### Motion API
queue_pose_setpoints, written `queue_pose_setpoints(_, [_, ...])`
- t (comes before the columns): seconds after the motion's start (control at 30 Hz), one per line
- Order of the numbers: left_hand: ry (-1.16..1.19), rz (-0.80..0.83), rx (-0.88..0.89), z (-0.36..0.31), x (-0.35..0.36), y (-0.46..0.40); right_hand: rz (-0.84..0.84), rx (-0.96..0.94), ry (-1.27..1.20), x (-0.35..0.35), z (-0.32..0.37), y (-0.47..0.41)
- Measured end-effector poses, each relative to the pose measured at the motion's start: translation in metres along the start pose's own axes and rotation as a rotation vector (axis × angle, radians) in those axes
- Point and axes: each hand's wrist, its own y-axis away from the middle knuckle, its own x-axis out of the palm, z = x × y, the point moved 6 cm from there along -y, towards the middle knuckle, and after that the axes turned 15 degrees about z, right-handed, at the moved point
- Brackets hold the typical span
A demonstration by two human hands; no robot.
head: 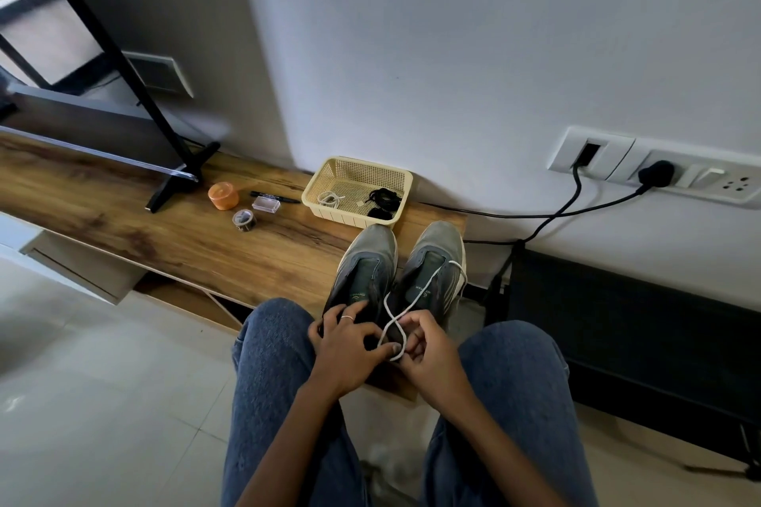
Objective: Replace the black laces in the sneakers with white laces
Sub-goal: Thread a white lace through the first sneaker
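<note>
Two grey sneakers stand side by side on the wooden shelf (206, 251), toes toward the wall: the left sneaker (362, 268) and the right sneaker (432, 268). A white lace (428, 288) runs from the right sneaker's front eyelets back to my hands, crossing itself near the heel. My left hand (350, 346) and my right hand (428, 346) both pinch the lace ends at the sneakers' heel end. In the cream basket (358, 177) lie black laces (383, 200) and another white lace (329, 200).
On the shelf to the left sit an orange jar (223, 196), a tape roll (244, 219), a clear small box (267, 203), a black marker (274, 196) and a TV stand foot (181, 181). Black cables (547, 218) run from wall sockets at right. My jeans-clad knees flank the hands.
</note>
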Motion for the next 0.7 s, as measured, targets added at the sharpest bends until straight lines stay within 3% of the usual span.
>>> queue_pose_setpoints(0.3, [0.115,-0.070,-0.022,-0.002,-0.002,0.004,-0.120,0.154,0.059,-0.020,-0.001,-0.004])
queue_pose_setpoints(0.5, [0.117,-0.198,-0.068,-0.005,-0.007,0.011,0.022,0.291,0.211,-0.014,-0.004,-0.015])
queue_pose_setpoints(0.6, [0.145,-0.255,-0.092,-0.009,-0.014,0.012,-0.047,0.296,0.098,-0.022,0.003,-0.013])
queue_pose_setpoints(0.7, [0.160,-0.286,-0.109,-0.014,-0.018,0.010,-0.135,0.327,-0.221,-0.039,0.010,-0.005])
